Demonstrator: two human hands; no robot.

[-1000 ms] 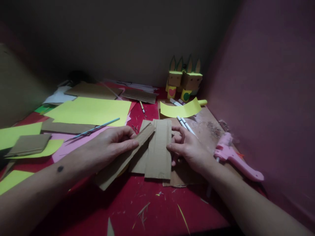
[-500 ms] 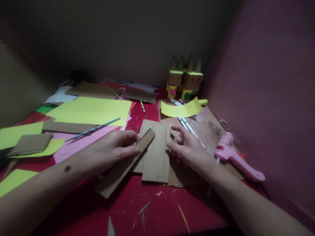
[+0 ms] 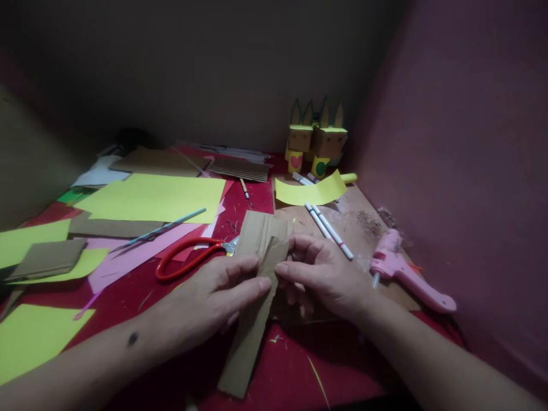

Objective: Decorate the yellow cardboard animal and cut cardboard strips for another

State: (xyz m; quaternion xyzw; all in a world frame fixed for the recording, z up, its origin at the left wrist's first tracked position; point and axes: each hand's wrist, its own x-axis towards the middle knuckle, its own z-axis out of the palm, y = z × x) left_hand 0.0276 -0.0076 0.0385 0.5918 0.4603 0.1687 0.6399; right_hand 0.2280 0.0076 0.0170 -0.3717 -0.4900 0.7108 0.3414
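A long narrow cardboard strip (image 3: 250, 337) is held at a slant between my two hands. My left hand (image 3: 226, 291) pinches its left edge, thumb on top. From the other side, my right hand (image 3: 319, 268) grips the strip near its upper end with thumb and fingers. Beneath and behind it lies a wider cardboard piece (image 3: 254, 228), partly covered by my hands and the strip. Red-handled scissors (image 3: 188, 242) lie just beyond my left hand, their blades partly hidden by the wider cardboard.
A pink glue gun (image 3: 406, 271) rests at the right on a brown board (image 3: 359, 228), near white markers (image 3: 327, 225) and a curved yellow strip (image 3: 308, 191). Two cardboard figures (image 3: 319, 145) stand at the back. Yellow paper (image 3: 158, 194) and a blue pencil-like stick (image 3: 171, 222) lie left.
The strip has moved right and turned steeper. My right hand has left the wider cardboard and closed on the strip. The scissors have come into view as my left hand moved right and down.
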